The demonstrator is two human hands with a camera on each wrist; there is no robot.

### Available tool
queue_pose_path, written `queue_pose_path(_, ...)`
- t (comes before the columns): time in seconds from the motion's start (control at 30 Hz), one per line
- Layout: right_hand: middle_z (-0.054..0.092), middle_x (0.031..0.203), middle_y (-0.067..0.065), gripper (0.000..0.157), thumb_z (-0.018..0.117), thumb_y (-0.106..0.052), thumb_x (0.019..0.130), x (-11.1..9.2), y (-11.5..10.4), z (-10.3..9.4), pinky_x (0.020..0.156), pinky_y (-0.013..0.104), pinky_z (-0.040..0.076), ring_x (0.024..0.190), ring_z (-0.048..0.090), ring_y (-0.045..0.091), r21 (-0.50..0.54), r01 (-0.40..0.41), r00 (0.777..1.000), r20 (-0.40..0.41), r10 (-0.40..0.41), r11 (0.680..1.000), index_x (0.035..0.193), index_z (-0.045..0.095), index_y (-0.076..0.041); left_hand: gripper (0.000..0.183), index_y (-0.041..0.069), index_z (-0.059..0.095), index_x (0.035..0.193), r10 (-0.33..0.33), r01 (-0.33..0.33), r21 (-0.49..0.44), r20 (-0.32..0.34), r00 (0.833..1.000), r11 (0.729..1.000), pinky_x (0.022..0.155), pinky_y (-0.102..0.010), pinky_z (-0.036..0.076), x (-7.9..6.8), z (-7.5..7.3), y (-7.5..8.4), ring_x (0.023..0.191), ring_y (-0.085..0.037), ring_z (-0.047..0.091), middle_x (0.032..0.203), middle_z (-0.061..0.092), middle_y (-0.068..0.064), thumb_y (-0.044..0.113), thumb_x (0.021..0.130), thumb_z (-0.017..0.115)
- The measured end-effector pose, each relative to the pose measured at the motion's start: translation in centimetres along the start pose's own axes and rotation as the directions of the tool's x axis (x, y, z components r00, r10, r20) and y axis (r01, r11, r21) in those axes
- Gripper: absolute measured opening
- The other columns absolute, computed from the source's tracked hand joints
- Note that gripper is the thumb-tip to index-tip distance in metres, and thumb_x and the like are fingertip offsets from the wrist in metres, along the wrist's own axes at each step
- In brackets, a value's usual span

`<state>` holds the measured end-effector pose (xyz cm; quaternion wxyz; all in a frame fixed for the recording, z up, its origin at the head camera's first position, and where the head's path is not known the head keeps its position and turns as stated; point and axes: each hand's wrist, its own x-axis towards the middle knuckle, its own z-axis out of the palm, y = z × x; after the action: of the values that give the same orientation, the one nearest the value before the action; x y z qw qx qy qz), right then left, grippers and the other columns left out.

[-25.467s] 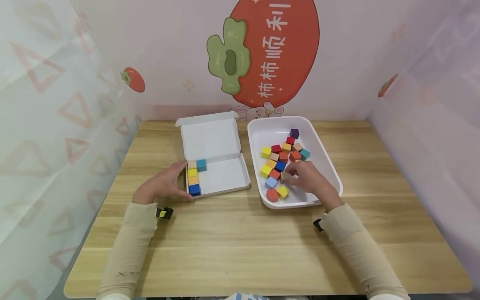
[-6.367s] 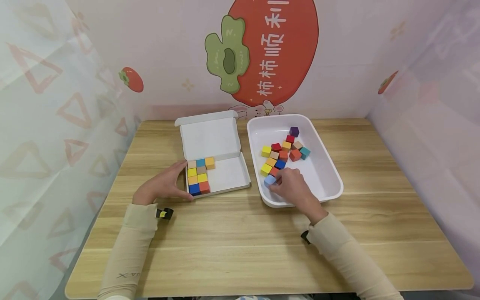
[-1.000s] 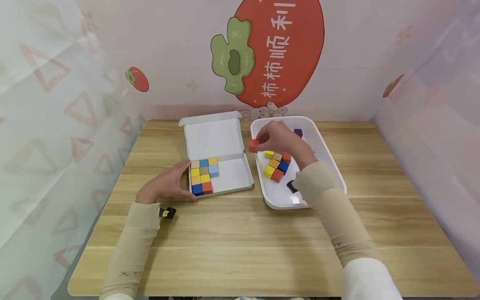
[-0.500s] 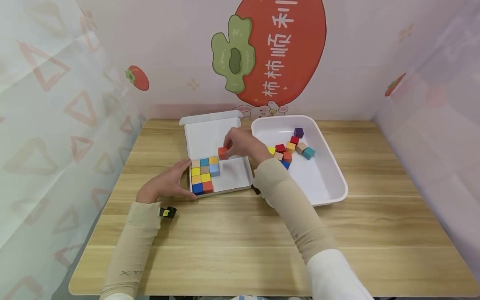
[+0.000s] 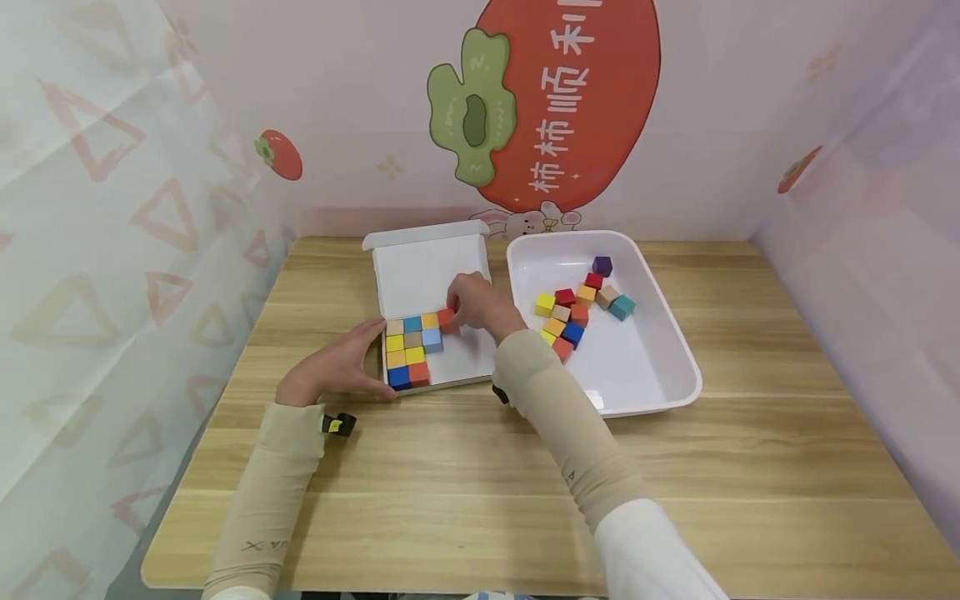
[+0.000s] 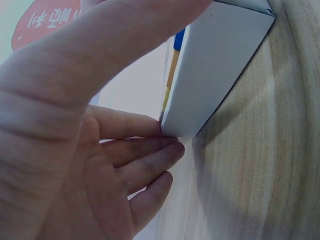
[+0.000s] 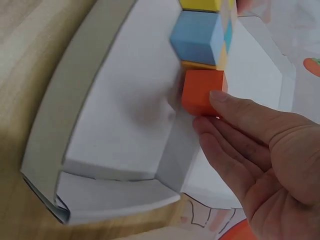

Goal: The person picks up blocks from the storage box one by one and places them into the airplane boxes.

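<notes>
My right hand [image 5: 480, 302] pinches an orange-red cube [image 7: 202, 92] between thumb and fingers. The cube is inside the shallow white box [image 5: 467, 360], at its back row, beside an orange cube [image 5: 429, 321] and diagonal to a light blue cube [image 7: 197, 37]. Colored cubes fill the box's left part in rows, among them a dark blue cube [image 5: 399, 377]. My left hand [image 5: 337, 364] spans the box's left end, thumb by the front corner. In the left wrist view, its nearly straight fingers touch the other corner of the white side wall [image 6: 215, 65].
Right of the box stands a white plastic tray [image 5: 637, 367] with several cubes, including a purple cube [image 5: 602, 266] and a teal cube [image 5: 622, 307]. The box's raised lid [image 5: 420, 271] leans back toward the wall. Both rest on a wooden table [image 5: 450, 500].
My right hand has carried the orange-red cube left from over the tray and lowered it into the box's back row. My left hand has stayed at the box. Earlier, the box held fewer cubes.
</notes>
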<state>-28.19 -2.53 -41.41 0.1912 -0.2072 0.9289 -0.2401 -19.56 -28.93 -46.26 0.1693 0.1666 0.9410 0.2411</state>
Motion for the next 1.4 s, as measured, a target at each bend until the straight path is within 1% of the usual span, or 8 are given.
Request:
queue_pose_path(0.27, 0.07, 0.105, 0.007, 0.019, 0.084, -0.011, 0.092, 0.4, -0.1, 1.1, 0.092, 0.032, 0.058, 0.105, 0.057, 0.024, -0.036, -0.01, 0.997, -0.071, 0.008, 0.999, 0.109, 0.079, -0.006, 0.135, 0.0, 0.017, 0.168, -0.006, 0.006, 0.009, 0.003, 1.0, 1.0, 0.129, -0.063, 0.027, -0.1, -0.1, 0.1, 0.16, -0.046, 0.023, 0.175, 0.018, -0.025, 0.056, 0.073, 0.094)
queue_pose_path(0.37, 0.07, 0.103, 0.008, 0.019, 0.084, -0.011, 0.091, 0.2, -0.2, 0.9, 0.089, 0.032, 0.058, 0.101, 0.059, 0.024, -0.062, 0.012, 0.996, -0.088, -0.018, 0.998, 0.108, 0.078, -0.004, 0.135, -0.001, 0.017, 0.167, -0.004, 0.004, 0.01, 0.001, 1.0, 1.0, 0.129, -0.063, 0.027, -0.1, -0.1, 0.1, 0.16, -0.047, 0.023, 0.175, 0.018, -0.025, 0.056, 0.073, 0.094)
queue_pose_path(0.5, 0.069, 0.106, 0.01, 0.027, 0.084, -0.013, 0.091, -0.4, -0.5, -0.6, 0.088, 0.033, 0.059, 0.1, 0.06, 0.025, -0.056, 0.025, 0.996, -0.087, -0.03, 0.998, 0.115, 0.076, -0.002, 0.135, -0.001, 0.017, 0.167, 0.002, -0.002, 0.008, -0.002, 1.0, 1.0, 0.129, -0.064, 0.027, -0.1, -0.1, 0.1, 0.16, -0.047, 0.024, 0.174, 0.019, -0.025, 0.056, 0.072, 0.095)
queue_pose_path(0.7, 0.07, 0.117, 0.011, 0.036, 0.083, -0.015, 0.093, -2.4, 0.0, -3.9, 0.097, 0.037, 0.06, 0.105, 0.061, 0.026, 0.003, 0.019, 0.994, -0.111, -0.018, 1.0, 0.126, 0.074, -0.003, 0.134, 0.0, 0.016, 0.168, -0.01, 0.01, 0.001, 0.0, 1.0, 1.0, 0.129, -0.063, 0.027, -0.2, -0.3, 0.1, 0.16, -0.046, 0.023, 0.175, 0.018, -0.024, 0.054, 0.073, 0.095)
queue_pose_path(0.93, 0.073, 0.101, 0.017, 0.024, 0.084, -0.014, 0.091, -5.5, 3.1, -6.3, 0.088, 0.038, 0.06, 0.093, 0.062, 0.027, -0.04, 0.031, 0.981, -0.188, -0.038, 0.999, 0.111, 0.079, 0.0, 0.134, -0.001, 0.017, 0.167, 0.006, -0.006, 0.003, -0.002, 1.0, 1.0, 0.129, -0.064, 0.027, -0.2, -0.3, 0.1, 0.16, -0.048, 0.023, 0.174, 0.019, -0.026, 0.056, 0.074, 0.094)
queue_pose_path(1.07, 0.076, 0.117, 0.015, 0.034, 0.083, -0.013, 0.092, -7.3, 5.5, -7.4, 0.098, 0.042, 0.063, 0.105, 0.069, 0.029, -0.03, -0.003, 0.981, -0.195, -0.003, 1.0, 0.123, 0.077, -0.002, 0.135, 0.0, 0.016, 0.168, 0.003, -0.003, -0.002, 0.002, 1.0, 1.0, 0.129, -0.064, 0.027, -0.3, -0.3, 0.0, 0.16, -0.047, 0.023, 0.175, 0.018, -0.024, 0.055, 0.073, 0.094)
queue_pose_path(1.17, 0.076, 0.123, 0.015, 0.035, 0.082, -0.012, 0.093, -8.4, 7.3, -8.2, 0.1, 0.045, 0.063, 0.109, 0.07, 0.03, -0.028, -0.039, 0.982, -0.184, 0.033, 0.999, 0.127, 0.076, -0.004, 0.135, 0.0, 0.016, 0.168, 0.001, -0.001, -0.004, 0.005, 1.0, 1.0, 0.129, -0.063, 0.027, -0.3, -0.3, -0.1, 0.16, -0.046, 0.023, 0.175, 0.018, -0.024, 0.054, 0.073, 0.095)
queue_pose_path(1.4, 0.075, 0.122, 0.018, 0.033, 0.081, -0.008, 0.092, -10.1, 11.8, -9.3, 0.096, 0.047, 0.064, 0.106, 0.07, 0.033, -0.064, -0.085, 0.98, -0.188, 0.071, 0.994, 0.124, 0.077, -0.003, 0.134, -0.001, 0.016, 0.168, 0.013, -0.013, -0.002, 0.003, 1.0, 1.0, 0.129, -0.063, 0.028, -0.2, -0.1, -0.1, 0.159, -0.046, 0.025, 0.174, 0.02, -0.024, 0.053, 0.074, 0.095)
